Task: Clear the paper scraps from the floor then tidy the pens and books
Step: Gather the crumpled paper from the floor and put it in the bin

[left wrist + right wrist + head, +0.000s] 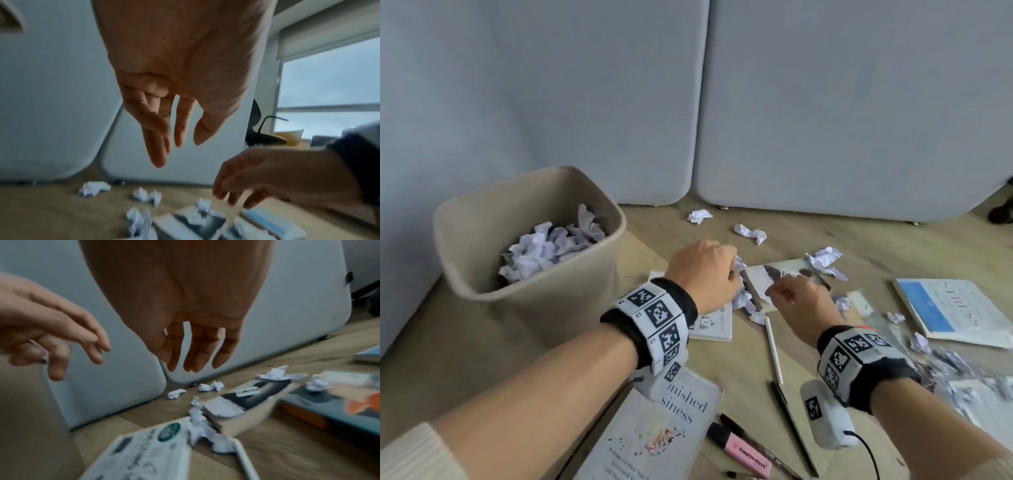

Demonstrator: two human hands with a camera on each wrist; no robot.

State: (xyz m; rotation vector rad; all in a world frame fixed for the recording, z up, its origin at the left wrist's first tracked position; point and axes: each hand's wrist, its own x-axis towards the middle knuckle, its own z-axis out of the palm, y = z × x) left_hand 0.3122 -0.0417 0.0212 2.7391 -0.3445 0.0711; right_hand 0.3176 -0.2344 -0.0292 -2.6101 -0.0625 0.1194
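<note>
Nearest, under the forearms: pale paperback book (pixel 654 431), pink highlighter (pixel 748 452), white pen (pixel 774 349). Left hand (pixel 703 274) and right hand (pixel 801 301) hover side by side, fingers relaxed & loosely spread, holding nothing. Crumpled white paper scraps (pixel 743 298) lie btwn them, beside a dark-cover book (pixel 774 277) — more scraps beyond. Beige plastic bin (pixel 465 219), left of the left hand, holds crumpled paper.

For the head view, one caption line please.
Both open hands, left hand and right hand, hover over paper scraps beside a bin.
</note>
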